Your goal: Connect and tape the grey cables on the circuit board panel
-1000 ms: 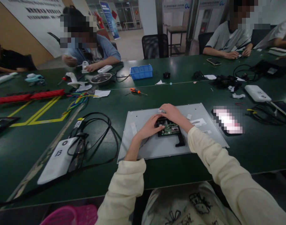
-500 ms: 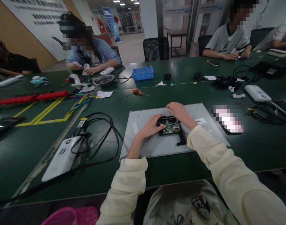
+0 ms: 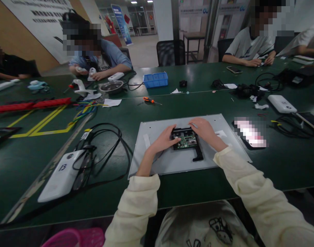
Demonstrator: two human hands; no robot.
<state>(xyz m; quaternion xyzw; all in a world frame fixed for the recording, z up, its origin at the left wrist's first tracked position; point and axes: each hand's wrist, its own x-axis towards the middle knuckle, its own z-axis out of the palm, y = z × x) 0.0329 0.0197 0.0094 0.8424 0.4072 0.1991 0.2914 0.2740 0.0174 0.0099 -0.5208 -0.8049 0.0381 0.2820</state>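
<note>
A green circuit board [image 3: 185, 141] sits in a black plastic frame [image 3: 198, 153], whose arm reaches down at the lower right. It lies on a flat grey panel [image 3: 169, 166]. My left hand [image 3: 163, 140] grips the frame's left side, the thumb over the board's edge and the fingers at the top left corner. With bent fingers, my right hand [image 3: 204, 130] holds the frame's top right corner. What lies under those fingertips is hidden. A thin cable runs out from below my left wrist.
Right of the panel lies a phone [image 3: 249, 133]. A white power bank [image 3: 61, 175] with looped black cables is on the left. Farther back are an orange screwdriver [image 3: 149, 100], a blue basket [image 3: 155, 79] and a metal bowl [image 3: 113, 86]. Several people sit around the table.
My right hand has moved slightly right and down, and its fingers have come from above the frame's top edge to its top right corner. My left hand keeps its grip.
</note>
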